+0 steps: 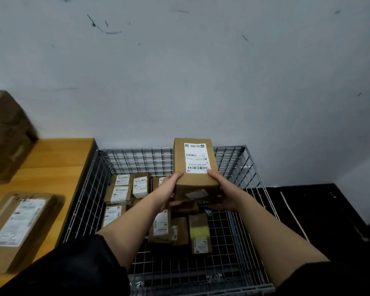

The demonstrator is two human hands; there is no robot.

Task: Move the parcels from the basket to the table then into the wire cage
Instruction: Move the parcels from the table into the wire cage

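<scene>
Grey scuffed wall (179, 71) takes up the whole top half, with a wooden table (58, 159) on the left butted right up against the wire cage (239, 159), and some dark floor off to the right. Both hands are on one brown parcel (195, 167), held above the cage near its far side, white shipping label (197, 158) facing up and reading upside down from here. Left hand (169, 191) has its thumb up on the top face and fingers curled under the near end, right hand (224, 193) mirrors it on the other side, so it's a two-handed clamp round the near end of the box, fingers wrapped rather than spread. Down in the cage I count roughly nine small parcels (120, 191) lying flat on the mesh floor, mostly label up, packed in a cluster toward the left and middle; the arms cover a few so the count is a bit fuzzy. One of them has a yellow patch (199, 230) on top. On the table there are two things: a flat parcel (19, 227) near the front edge, label up, and a blurry stack of cardboard boxes (6, 135) further back against the wall, can't tell how many are in that stack. Black sleeves (77, 268) pushed up on both arms
</scene>
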